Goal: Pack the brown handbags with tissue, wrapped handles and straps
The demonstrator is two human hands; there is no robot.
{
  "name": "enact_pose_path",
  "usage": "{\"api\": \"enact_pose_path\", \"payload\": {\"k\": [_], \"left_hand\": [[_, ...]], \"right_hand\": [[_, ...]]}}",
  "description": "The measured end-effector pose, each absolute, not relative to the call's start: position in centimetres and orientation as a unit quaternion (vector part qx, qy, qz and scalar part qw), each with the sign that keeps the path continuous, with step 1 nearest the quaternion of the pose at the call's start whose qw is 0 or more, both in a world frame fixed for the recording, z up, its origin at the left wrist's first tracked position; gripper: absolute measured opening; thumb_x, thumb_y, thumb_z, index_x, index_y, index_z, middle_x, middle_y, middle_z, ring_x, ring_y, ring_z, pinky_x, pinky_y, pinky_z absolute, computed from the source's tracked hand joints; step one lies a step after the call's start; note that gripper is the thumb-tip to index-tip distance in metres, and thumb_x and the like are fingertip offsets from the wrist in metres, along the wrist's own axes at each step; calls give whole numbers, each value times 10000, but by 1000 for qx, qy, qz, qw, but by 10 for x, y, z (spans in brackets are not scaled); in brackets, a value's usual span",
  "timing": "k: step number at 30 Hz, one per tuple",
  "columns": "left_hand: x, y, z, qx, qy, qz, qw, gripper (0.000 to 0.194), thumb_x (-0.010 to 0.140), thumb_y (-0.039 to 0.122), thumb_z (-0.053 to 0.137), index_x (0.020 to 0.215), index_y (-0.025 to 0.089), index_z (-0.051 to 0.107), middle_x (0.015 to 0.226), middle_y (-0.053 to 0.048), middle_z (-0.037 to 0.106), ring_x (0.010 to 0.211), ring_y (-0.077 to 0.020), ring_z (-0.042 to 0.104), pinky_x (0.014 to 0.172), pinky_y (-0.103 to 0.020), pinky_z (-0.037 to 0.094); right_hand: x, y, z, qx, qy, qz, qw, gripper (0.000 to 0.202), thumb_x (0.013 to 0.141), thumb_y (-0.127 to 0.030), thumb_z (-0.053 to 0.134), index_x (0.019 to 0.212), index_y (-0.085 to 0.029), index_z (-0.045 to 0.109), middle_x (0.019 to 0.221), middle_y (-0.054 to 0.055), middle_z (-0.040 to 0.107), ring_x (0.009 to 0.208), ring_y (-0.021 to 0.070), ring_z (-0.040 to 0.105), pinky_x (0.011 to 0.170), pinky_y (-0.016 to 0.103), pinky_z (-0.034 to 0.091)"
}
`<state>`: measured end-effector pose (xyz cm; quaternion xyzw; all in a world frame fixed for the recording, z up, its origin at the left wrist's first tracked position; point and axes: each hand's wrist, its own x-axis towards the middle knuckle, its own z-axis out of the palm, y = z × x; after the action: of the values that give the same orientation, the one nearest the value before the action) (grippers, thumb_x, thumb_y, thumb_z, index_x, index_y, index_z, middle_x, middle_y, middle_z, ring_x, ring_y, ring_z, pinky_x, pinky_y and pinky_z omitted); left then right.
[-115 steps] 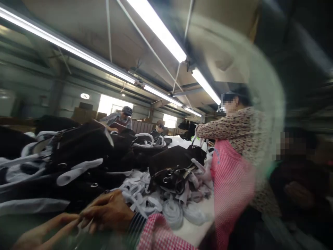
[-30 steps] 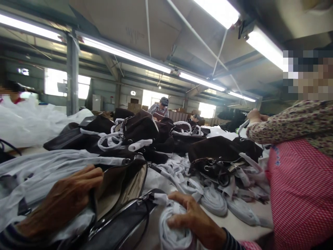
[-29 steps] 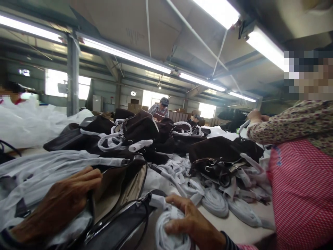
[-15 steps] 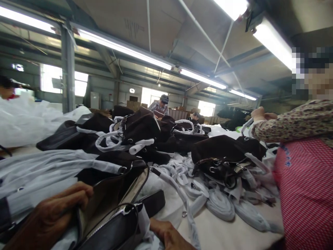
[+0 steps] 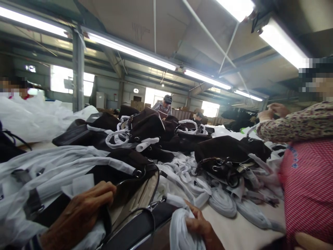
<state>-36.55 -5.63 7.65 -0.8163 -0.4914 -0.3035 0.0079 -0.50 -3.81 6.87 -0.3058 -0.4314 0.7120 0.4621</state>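
A dark brown handbag (image 5: pixel 137 222) lies unzipped in front of me, with its beige lining (image 5: pixel 137 196) showing. My left hand (image 5: pixel 83 208) has its fingers closed on the bag's near left edge. At the bag's right side, my right hand (image 5: pixel 200 222) grips a looped strap (image 5: pixel 179 225) wrapped in white paper. Part of that wrapped strap runs up to the metal clasp by the bag's zipper. Behind the left hand, a white-wrapped handle (image 5: pixel 104 161) arches over the bag's far side.
Dark handbags (image 5: pixel 147 126) are heaped across the table. Coiled wrapped straps (image 5: pixel 222 201) lie at centre right beside another brown bag (image 5: pixel 223 149). A co-worker in a red checked apron (image 5: pixel 309 187) stands at right. White wrapping (image 5: pixel 33 118) is piled at left.
My right hand has come up and right, and the looped wrapped strap now shows in it. The left hand stays on the bag's edge; bag and hand appear further right in view.
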Motion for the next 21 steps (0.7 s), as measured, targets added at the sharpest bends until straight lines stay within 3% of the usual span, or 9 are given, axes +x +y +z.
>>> {"api": "enact_pose_path", "payload": {"k": [4,15,19,21], "left_hand": [[-365,-56,77,-821,-487,-296,20,327,870,11,306,811,202,565,970,-47,654,871,-175,605,782,-266,435],[-367,-54,74,-823,-471,-317,36,342,823,-34,301,827,197,553,1012,-44,635,904,-161,604,806,-260,437],[-366,-55,74,-822,-469,-319,45,335,815,-33,304,810,197,548,999,-45,639,899,-158,607,800,-252,444],[-366,-56,75,-824,-469,-315,53,330,817,-25,311,799,196,555,993,-49,649,889,-158,612,793,-247,455]], "right_hand": [[-6,-48,64,-315,-417,716,462,589,523,-412,917,1044,-189,755,876,44,700,800,196,645,723,257,513],[-1,-47,50,-274,-404,741,462,532,611,-311,905,1098,-175,740,826,21,682,745,154,619,663,213,455],[4,-39,43,-264,-473,720,434,475,691,-366,860,1111,-182,735,833,31,677,744,166,631,693,245,467],[15,-30,47,-269,-585,652,399,436,783,-421,785,1140,-178,730,838,40,674,744,179,636,710,279,477]]}}
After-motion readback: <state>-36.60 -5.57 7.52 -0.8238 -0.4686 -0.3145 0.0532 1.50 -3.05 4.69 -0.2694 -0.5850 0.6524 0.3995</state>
